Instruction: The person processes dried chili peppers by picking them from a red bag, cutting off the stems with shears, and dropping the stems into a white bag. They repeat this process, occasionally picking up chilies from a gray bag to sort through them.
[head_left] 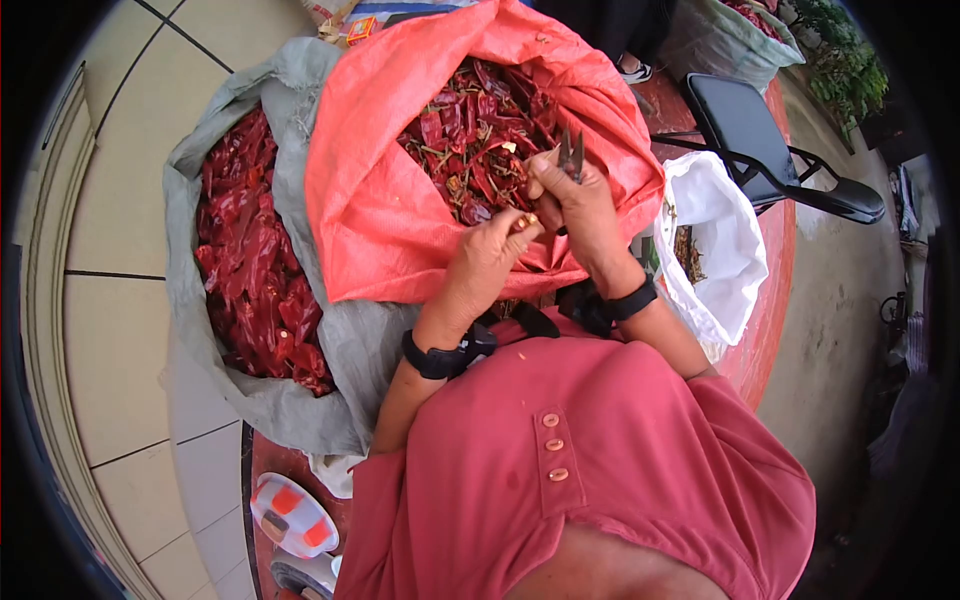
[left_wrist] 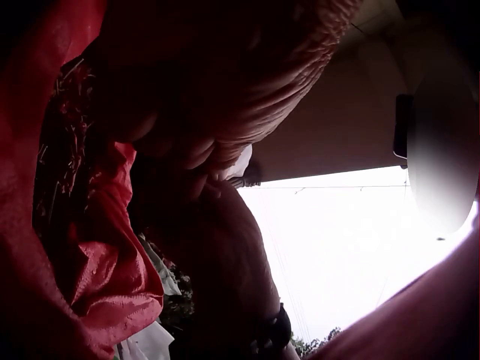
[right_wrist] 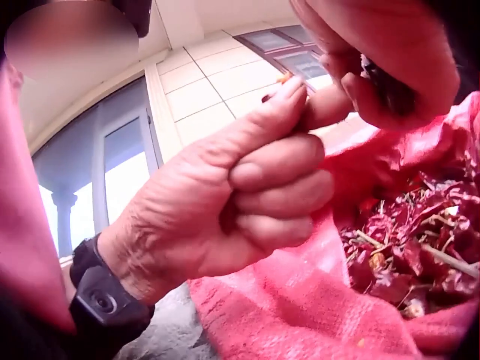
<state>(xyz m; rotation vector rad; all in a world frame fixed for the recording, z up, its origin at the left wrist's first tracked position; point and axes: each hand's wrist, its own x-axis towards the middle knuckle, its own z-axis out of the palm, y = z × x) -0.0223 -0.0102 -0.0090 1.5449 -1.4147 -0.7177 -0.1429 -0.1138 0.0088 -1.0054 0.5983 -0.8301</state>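
My left hand is over the near rim of a red woven sack of dried red chilies. Its thumb and forefinger pinch a small piece of dried chili with a pale, orange end, mostly hidden by the fingertips. The other fingers curl into the palm. Beside it, my right hand grips a pair of scissors, dark blades pointing away from me over the sack. In the right wrist view the two hands meet at the fingertips. The left wrist view is dark, showing little of the grip.
A grey sack full of glossy red chilies stands at the left. To the right is a white bag with brown stems inside. A black folding chair stands beyond it. A white-and-orange bowl lies at lower left.
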